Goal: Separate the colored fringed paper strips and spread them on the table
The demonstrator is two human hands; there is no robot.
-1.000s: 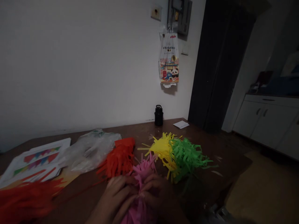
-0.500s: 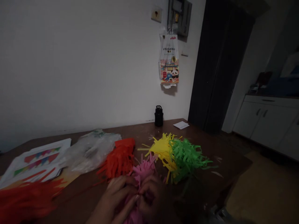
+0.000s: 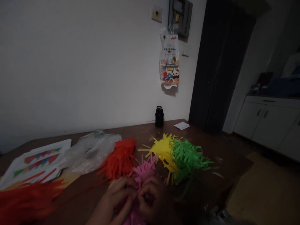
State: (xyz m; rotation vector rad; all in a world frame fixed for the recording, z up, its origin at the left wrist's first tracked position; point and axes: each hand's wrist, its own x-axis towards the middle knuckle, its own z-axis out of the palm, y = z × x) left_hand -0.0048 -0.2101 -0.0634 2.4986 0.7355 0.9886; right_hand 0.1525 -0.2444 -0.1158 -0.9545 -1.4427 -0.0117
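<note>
A bunch of pink fringed paper (image 3: 144, 170) lies at the front of the table, with strips fanning out beyond my hands and more showing below them. My left hand (image 3: 119, 197) is closed on its left side, fingers bent over the gathered middle. From the right, my right hand (image 3: 151, 197) pinches the same bunch, thumb and forefinger curled into a ring. The fingertips of both hands nearly meet at the middle, and whatever fine thing may be between them is too dark to make out. Just beyond sit a red fringed bunch (image 3: 120, 161), a yellow one (image 3: 162, 148) and a green one (image 3: 188, 159).
Loose red strips (image 3: 25, 200) spread at the front left, beside printed sheets (image 3: 39, 159) and a crumpled plastic bag (image 3: 91, 151). Against the wall stand a black bottle (image 3: 159, 117) and white paper (image 3: 182, 125). A tissue pack (image 3: 170, 62) hangs above the brown table (image 3: 225, 153).
The fingertips at the middle of the pink bunch have shifted slightly, the left thumb and the right fingers drawing a little apart. Everything else stays where it was.
</note>
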